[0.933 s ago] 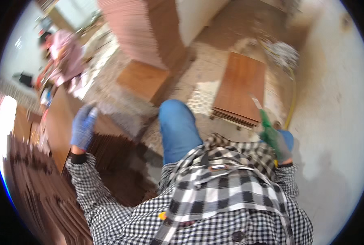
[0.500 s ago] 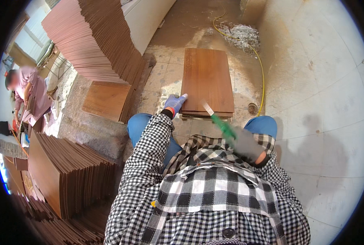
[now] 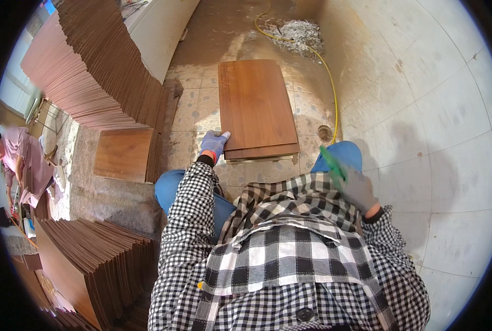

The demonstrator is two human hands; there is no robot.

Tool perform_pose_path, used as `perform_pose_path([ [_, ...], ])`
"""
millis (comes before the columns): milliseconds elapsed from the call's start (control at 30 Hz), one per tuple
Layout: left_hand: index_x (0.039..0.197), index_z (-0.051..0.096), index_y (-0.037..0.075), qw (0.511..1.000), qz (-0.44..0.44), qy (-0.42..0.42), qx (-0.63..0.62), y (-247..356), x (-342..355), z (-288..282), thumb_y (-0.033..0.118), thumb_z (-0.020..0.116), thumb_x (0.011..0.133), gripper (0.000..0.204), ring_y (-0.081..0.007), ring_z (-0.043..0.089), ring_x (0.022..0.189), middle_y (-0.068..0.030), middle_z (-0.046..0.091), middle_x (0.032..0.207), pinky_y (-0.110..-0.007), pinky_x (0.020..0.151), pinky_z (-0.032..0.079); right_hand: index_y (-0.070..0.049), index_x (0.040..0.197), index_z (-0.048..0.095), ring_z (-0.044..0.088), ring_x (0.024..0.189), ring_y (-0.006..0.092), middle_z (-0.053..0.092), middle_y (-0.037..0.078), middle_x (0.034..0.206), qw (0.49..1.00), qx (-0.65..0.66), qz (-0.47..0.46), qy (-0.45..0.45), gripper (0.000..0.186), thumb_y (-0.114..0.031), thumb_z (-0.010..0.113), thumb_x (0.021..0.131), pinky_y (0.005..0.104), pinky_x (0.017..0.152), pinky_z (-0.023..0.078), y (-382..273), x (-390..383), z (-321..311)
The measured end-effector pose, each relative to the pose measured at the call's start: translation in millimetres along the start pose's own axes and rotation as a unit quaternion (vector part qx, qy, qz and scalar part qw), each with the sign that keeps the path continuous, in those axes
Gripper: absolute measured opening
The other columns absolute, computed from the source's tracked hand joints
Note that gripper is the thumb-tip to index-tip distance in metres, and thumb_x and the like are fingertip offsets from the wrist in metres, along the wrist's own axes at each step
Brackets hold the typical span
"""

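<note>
Grip, head view: left gloved hand [image 3: 213,144] at the left edge of the top wood-grain board [image 3: 257,105]; pinching or merely resting, cannot tell. Right gloved hand [image 3: 357,190] closed around a green-handled tool [image 3: 332,161], apart from the board pile [image 3: 263,150]. Pile low on the floor, straight ahead. Already piled, as judged; top edge not yet flush with the board beneath. Count: gloved hands, two; tool, one; front pile, one; tall stack [image 3: 116,66], one; low stack [image 3: 123,153], one; leaning bundle [image 3: 64,265], one; yellow hose [image 3: 334,102], one; co-worker [image 3: 28,160], one. Individual boards: too many to count.
</note>
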State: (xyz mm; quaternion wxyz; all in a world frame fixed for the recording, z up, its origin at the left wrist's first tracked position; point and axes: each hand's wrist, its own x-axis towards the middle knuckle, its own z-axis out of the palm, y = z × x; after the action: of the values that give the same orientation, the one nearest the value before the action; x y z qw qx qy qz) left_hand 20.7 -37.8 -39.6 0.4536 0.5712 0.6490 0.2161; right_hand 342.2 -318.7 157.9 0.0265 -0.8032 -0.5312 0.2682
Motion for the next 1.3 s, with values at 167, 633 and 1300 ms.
perform_pose_path([
  [167,0.129,0.056,0.000,0.988,-0.046,-0.118,-0.090,3.0,-17.1,-21.5,0.031,0.074,0.095,0.049,-0.0188,0.066,0.070,-0.0102,0.070,0.092,-0.033,0.065,0.056,-0.007,0.139,0.056,0.066,0.101,0.0426,0.068,0.027,0.110,0.973,0.035,-0.221,-0.053,0.050,-0.043,0.052,0.105,0.0520,0.087,0.051,-1.1,3.8,19.6],
  [633,0.161,0.021,0.011,0.898,-0.199,-0.387,-0.065,-0.3,-70.4,-63.1,0.026,0.074,0.097,0.085,-0.0284,0.068,0.106,-0.0194,0.058,0.136,-0.046,0.081,0.064,-0.017,0.152,0.046,0.069,0.092,0.0373,0.070,0.021,0.099,0.927,-0.063,-0.368,-0.017,0.067,-0.063,0.040,0.103,0.0491,0.084,0.055,-112.8,133.9,51.6],
  [1300,0.135,0.060,-0.005,0.998,-0.049,0.034,0.020,-68.4,16.5,-10.2,0.058,0.042,0.104,0.072,-0.0455,0.054,0.132,-0.0327,0.060,0.137,-0.046,0.109,0.044,-0.015,0.137,0.057,0.071,0.092,0.0395,0.069,0.024,0.097,0.973,0.008,-0.231,0.008,0.056,-0.058,0.047,0.103,0.0520,0.075,0.054,-31.9,78.6,42.2],
])
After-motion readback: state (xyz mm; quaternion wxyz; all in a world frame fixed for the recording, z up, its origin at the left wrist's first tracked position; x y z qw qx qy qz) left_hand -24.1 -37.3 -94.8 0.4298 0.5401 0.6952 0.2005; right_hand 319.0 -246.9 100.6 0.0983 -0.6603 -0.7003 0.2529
